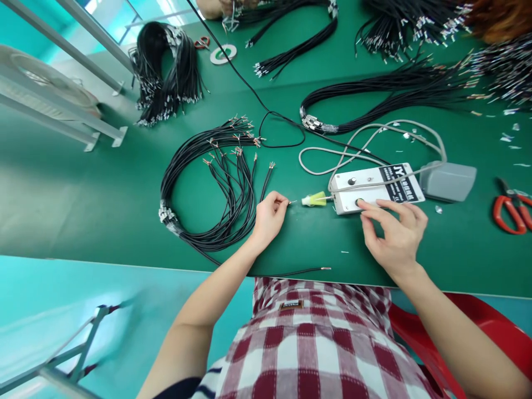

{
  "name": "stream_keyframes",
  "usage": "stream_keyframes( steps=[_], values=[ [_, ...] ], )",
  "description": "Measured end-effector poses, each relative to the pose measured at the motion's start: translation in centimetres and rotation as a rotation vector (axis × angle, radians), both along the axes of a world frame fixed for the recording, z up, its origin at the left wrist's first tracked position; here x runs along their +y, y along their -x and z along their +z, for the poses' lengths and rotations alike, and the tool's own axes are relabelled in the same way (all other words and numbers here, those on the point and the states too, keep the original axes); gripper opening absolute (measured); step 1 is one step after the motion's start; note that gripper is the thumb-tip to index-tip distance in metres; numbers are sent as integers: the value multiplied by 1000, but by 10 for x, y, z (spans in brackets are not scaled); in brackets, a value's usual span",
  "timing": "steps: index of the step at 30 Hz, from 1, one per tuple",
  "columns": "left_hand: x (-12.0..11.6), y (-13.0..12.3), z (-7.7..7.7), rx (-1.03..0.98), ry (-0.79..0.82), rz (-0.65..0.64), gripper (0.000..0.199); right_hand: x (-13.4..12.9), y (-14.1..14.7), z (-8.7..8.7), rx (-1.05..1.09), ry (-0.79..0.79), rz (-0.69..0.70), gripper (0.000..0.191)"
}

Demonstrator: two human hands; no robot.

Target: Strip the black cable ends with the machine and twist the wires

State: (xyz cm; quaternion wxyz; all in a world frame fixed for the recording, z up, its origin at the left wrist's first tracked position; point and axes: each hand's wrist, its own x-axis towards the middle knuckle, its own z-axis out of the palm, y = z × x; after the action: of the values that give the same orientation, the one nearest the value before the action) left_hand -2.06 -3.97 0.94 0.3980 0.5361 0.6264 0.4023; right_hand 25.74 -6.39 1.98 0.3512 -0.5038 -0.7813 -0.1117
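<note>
My left hand pinches a thin wire end, its tip pointing right at the yellow-green nozzle with a small gap between. That nozzle sticks out of the left side of a white control box with black knobs. At the box's front edge is my right hand, fingers apart, index fingertip touching the lower black knob. Left of my left hand lies a looped bundle of black cables with stripped copper ends. A single black cable runs along the table's front edge.
A grey block and red-handled pliers are on the right of the green table. More cable bundles lie behind, with a tape roll. Another person's hand shows at the top. A grey cord loops over the box.
</note>
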Motion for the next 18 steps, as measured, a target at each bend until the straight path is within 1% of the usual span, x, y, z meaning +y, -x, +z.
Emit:
stream_keyframes(
  steps=[2, 3, 5, 6, 8, 10, 12, 13, 14, 15, 16, 17, 18],
  values=[
    [-3, 2, -2, -92, -10, 6, 7, -5, 4, 2, 48, 14, 23, 25],
    [-3, 3, -2, -137, -24, 0, 8, -9, 7, 2, 71, 25, 45, 25],
    [0, 9, 0, -201, -81, -14, 19, -19, 12, 1, 108, 68, 116, 26],
    [4, 16, 3, -194, -130, -9, 24, -24, 15, -1, 121, 102, 165, 26],
    [19, 37, 11, -38, -268, 67, 29, -32, 19, -7, 140, 177, 253, 26],
    [43, 68, 20, 301, -411, 238, 34, -36, 21, -13, 159, 233, 295, 25],
    [66, 97, 27, 423, -423, 335, 38, -37, 21, -18, 189, 258, 286, 24],
    [75, 106, 30, 465, -401, 349, 39, -36, 20, -20, 206, 265, 278, 24],
    [79, 110, 31, 491, -375, 345, 42, -36, 20, -21, 225, 272, 272, 24],
    [78, 109, 32, 517, -355, 340, 44, -35, 20, -22, 244, 280, 267, 24],
    [71, 100, 32, 552, -346, 318, 44, -35, 19, -22, 261, 290, 267, 24],
    [59, 87, 31, 584, -350, 268, 42, -34, 19, -22, 278, 302, 268, 24],
    [41, 69, 31, 613, -360, 193, 35, -34, 19, -22, 293, 312, 268, 24]
  ],
)
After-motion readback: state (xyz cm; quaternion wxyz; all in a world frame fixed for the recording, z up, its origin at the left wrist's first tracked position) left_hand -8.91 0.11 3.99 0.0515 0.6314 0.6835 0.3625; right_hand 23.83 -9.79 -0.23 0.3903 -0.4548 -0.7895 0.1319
